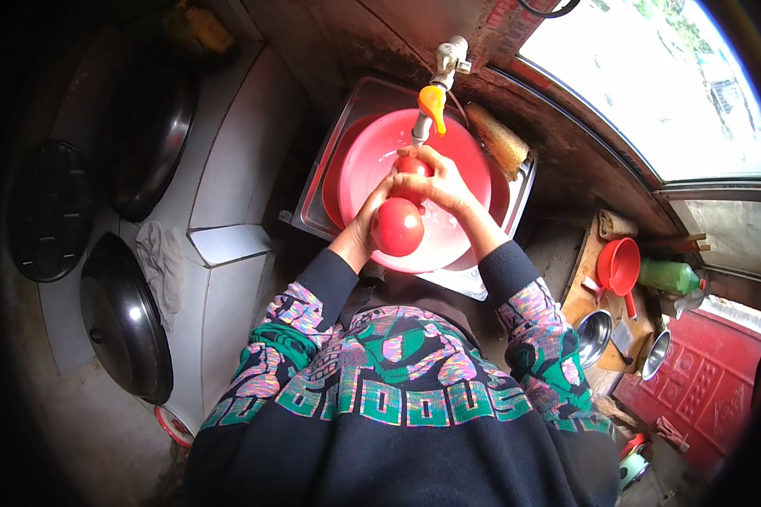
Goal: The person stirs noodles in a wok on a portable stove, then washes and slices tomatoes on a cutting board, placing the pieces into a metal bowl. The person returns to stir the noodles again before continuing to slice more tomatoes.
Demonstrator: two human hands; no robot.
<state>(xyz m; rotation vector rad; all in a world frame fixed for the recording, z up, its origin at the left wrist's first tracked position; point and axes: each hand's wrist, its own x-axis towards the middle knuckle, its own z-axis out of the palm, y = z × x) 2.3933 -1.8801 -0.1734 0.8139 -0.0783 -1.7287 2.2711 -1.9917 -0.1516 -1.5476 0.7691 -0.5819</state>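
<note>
Over a pink plastic basin, both hands meet just below the tap spout, close together. My left hand holds a large, shiny, round red thing, which looks like a tomato. Thumb and fingers of my right hand curl around a second red round thing, also tomato-like. Its sides are partly covered by the fingers. A tap with an orange lever handle hangs over the basin's far side. Whether water runs from it I cannot tell.
Below the basin is a metal sink, with a rolled sponge-like pad on its right edge. Black pan lids and a grey cloth lie left. Rightward, a wooden board carries a red ladle and metal bowls.
</note>
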